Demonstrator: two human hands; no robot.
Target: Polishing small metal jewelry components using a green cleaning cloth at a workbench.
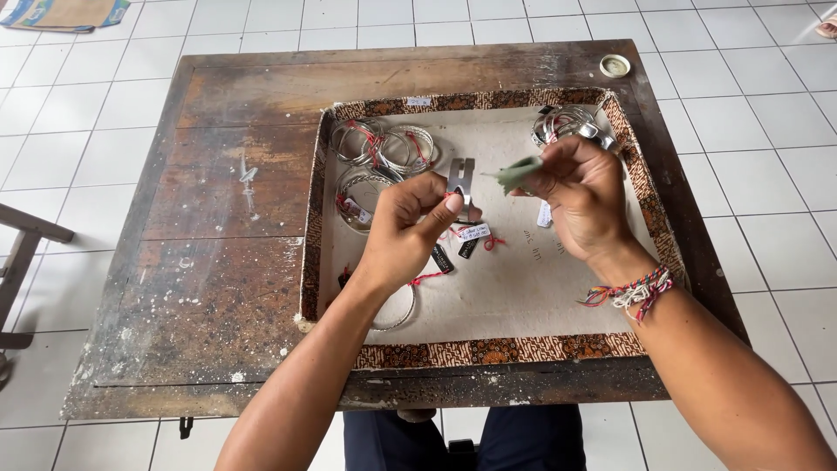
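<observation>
Overhead, the left hand [408, 228] pinches a flat silver cuff [461, 185] between thumb and fingers, holding it above the tray [488, 351]. Just beside it, the right hand [582, 199] is closed on a small green cloth [518, 173] whose tip nearly meets the cuff. Silver bangles [384, 144] with red tags lie bunched in the tray's far corners, on a worn wooden table [218, 288].

The tray [488, 351] has a brown batik-patterned rim and a plain beige floor. The bangles [384, 144] are silver with red strings. The cloth scrap [520, 173] is grey-green, the tabletop [218, 218] dark brown with white paint flecks, and the wrist bracelet [641, 290] multicoloured.
</observation>
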